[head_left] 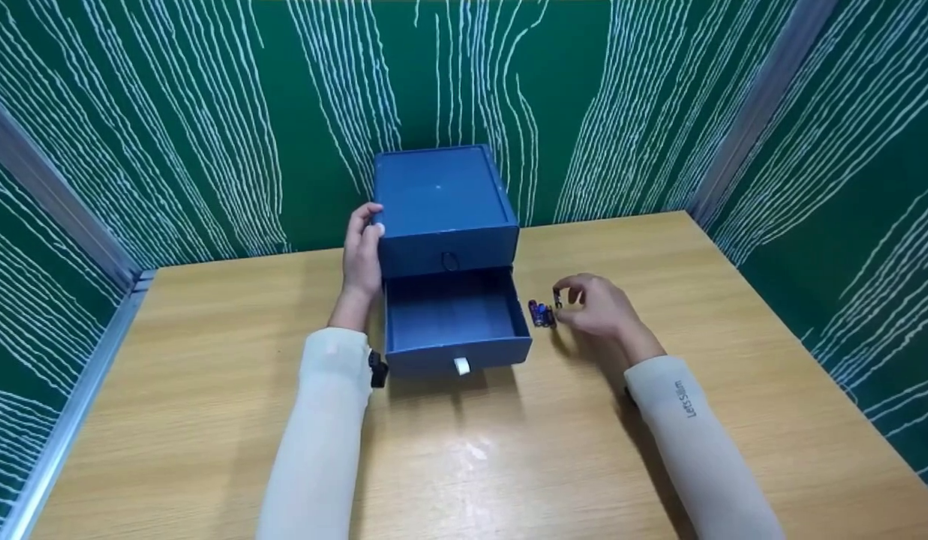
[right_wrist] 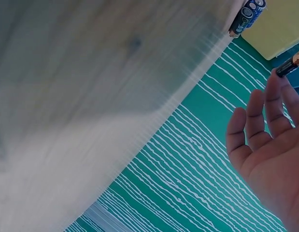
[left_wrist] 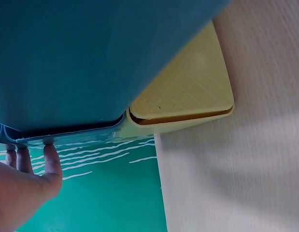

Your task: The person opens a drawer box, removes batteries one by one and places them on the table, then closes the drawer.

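Observation:
A two-drawer storage box [head_left: 441, 191] stands at the back of the table. Its lower drawer [head_left: 422, 358] is pulled out, with a bare floor showing inside. My left hand [head_left: 362, 255] rests against the upper left side of the box, and in the left wrist view its fingertips [left_wrist: 49, 145] touch the blue side. To the right of the drawer, my right hand [head_left: 599, 306] pinches a small battery [head_left: 558, 298] between thumb and finger, held upright. Several more batteries [head_left: 540, 313] lie together on the table just beside that hand.
The wooden table [head_left: 464, 457] meets green walls [head_left: 546, 112] with white wavy lines at the back and sides. A white tab [head_left: 462, 366] sticks out from the lower drawer's front, and a dark ring [head_left: 450, 261] is on the upper one. Yellow casing [left_wrist: 188, 82] shows below the blue part.

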`<state>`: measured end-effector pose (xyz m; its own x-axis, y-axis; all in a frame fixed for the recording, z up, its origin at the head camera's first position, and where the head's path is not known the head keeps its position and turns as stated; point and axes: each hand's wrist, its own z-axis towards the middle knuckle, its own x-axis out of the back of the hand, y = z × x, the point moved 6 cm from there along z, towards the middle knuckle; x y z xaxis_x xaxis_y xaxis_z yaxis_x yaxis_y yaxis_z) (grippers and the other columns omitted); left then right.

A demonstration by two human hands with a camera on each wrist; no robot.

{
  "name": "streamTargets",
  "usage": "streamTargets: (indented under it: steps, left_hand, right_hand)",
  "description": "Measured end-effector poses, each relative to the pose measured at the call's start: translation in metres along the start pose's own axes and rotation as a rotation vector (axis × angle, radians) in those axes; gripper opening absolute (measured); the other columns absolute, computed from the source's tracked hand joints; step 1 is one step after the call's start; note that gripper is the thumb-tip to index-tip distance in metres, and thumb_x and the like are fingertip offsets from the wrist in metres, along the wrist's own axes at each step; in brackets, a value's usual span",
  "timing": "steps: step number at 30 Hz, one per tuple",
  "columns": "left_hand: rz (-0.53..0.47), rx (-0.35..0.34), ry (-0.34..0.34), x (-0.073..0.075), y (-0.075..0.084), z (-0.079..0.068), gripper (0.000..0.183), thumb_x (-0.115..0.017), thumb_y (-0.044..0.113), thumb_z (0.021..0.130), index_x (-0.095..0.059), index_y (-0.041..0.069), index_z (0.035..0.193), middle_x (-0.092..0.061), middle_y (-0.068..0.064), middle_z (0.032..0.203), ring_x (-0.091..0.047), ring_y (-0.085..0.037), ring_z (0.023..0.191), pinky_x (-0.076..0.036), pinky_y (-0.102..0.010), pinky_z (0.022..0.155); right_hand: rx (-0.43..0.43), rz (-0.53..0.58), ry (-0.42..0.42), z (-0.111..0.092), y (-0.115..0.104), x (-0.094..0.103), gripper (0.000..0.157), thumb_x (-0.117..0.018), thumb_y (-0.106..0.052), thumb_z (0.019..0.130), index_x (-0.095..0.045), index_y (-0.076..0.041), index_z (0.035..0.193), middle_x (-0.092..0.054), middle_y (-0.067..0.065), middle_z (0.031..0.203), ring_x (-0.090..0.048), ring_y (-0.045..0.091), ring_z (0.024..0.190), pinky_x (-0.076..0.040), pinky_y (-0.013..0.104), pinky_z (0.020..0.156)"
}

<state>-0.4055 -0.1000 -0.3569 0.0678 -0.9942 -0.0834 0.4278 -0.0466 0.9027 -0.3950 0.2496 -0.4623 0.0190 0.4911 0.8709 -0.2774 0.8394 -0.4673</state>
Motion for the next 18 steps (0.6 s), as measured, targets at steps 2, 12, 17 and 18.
streamTargets:
  steps: [2, 12, 17, 18]
  left_hand:
    - [-0.007, -0.001, 0.003, 0.001, -0.005, 0.002, 0.032, -0.034, 0.008, 0.086, -0.044, 0.003, 0.116, -0.041, -0.009, 0.125, -0.035, -0.015, 0.114, -0.024, -0.029, 0.097]
    - [-0.022, -0.030, -0.009, -0.001, 0.001, 0.000, 0.034, -0.033, 0.005, 0.085, -0.042, -0.002, 0.117, -0.040, -0.014, 0.126, -0.033, -0.017, 0.114, -0.024, -0.026, 0.095]
    - [-0.007, -0.021, -0.011, -0.004, 0.011, -0.005, 0.035, -0.032, 0.005, 0.085, -0.040, -0.005, 0.117, -0.038, -0.017, 0.126, -0.033, -0.019, 0.113, -0.024, -0.027, 0.094]
    - [-0.004, -0.019, -0.010, -0.003, 0.010, -0.004, 0.035, -0.032, 0.006, 0.085, -0.040, -0.004, 0.117, -0.038, -0.016, 0.126, -0.034, -0.018, 0.114, -0.024, -0.027, 0.095]
  right_hand:
    - [-0.009, -0.009, -0.002, 0.001, 0.001, -0.001, 0.043, -0.066, -0.036, 0.069, -0.058, -0.022, 0.108, -0.056, 0.001, 0.090, -0.050, 0.019, 0.080, -0.039, 0.034, 0.067]
    - [-0.014, -0.059, -0.018, 0.004, 0.003, -0.004, 0.042, -0.066, -0.037, 0.068, -0.060, -0.019, 0.106, -0.058, 0.003, 0.090, -0.052, 0.020, 0.079, -0.040, 0.036, 0.066]
    - [-0.064, -0.054, -0.058, 0.004, 0.005, -0.007, 0.043, -0.066, -0.037, 0.068, -0.059, -0.018, 0.106, -0.057, 0.004, 0.089, -0.051, 0.021, 0.078, -0.039, 0.034, 0.065]
    - [-0.070, -0.056, -0.067, 0.004, 0.006, -0.008, 0.043, -0.066, -0.037, 0.068, -0.059, -0.018, 0.106, -0.058, 0.004, 0.089, -0.051, 0.021, 0.077, -0.039, 0.034, 0.065]
